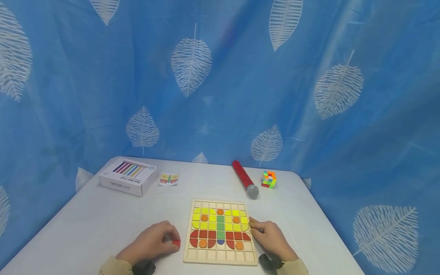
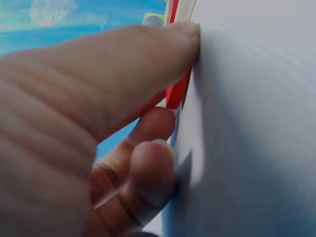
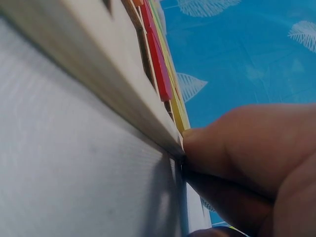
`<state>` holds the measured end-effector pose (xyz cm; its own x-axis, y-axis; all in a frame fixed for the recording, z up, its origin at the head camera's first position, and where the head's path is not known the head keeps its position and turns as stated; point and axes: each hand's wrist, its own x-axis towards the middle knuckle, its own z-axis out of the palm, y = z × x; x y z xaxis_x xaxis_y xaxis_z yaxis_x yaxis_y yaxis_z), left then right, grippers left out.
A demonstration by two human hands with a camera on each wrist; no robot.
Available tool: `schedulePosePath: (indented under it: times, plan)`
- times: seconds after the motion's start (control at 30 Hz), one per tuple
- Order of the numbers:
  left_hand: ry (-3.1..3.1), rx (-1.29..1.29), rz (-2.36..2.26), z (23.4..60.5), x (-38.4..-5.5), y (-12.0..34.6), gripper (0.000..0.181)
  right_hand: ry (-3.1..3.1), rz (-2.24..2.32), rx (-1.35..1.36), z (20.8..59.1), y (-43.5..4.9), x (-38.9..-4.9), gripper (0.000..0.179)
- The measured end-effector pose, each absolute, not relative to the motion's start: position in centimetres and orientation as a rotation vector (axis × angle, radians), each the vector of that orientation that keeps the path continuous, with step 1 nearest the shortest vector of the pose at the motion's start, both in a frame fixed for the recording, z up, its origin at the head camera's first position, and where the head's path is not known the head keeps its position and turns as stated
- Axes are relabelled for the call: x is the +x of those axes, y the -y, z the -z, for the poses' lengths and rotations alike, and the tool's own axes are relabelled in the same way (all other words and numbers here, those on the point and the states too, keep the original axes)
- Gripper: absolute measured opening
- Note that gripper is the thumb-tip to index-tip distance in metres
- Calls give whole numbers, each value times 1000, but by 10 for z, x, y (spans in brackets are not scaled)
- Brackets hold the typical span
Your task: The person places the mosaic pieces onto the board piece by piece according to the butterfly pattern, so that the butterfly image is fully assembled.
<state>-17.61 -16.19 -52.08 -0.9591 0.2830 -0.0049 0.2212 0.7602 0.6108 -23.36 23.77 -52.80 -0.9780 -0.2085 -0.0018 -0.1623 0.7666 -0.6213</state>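
My left hand pinches a small red puzzle piece between thumb and fingers, just left of a wooden grid board. In the left wrist view, the red piece shows below the thumb, close to the tabletop; its full shape is hidden. Yellow, red, green, orange and blue pieces form a butterfly-like pattern on the board. At its right edge, my right hand holds the board with thumb and index finger. The right wrist view shows the thumb against the pale wooden edge.
A white box stands at the back left of the white table, with a small picture card beside it. Behind the board lie a red microphone and a colourful puzzle cube. A blue leaf-patterned curtain surrounds the table.
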Motion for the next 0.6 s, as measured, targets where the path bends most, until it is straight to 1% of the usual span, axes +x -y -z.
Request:
schedulePosePath:
  times: [0.13, 0.27, 0.4, 0.6]
  plan:
    - [-2890, 376, -930, 518, -176, 154, 22, -2876, 1023, -313, 528, -239, -234, 32]
    - [-2923, 467, -921, 509, -173, 137, 21, -2879, 1033, -305, 528, -239, -233, 32]
    - [-2918, 596, -934, 495, -169, 105, 21, -2882, 1036, -297, 528, -238, -233, 32]
    - [-2931, 735, -804, 483, -171, 42, 16, -2871, 1043, -321, 529, -238, -234, 33]
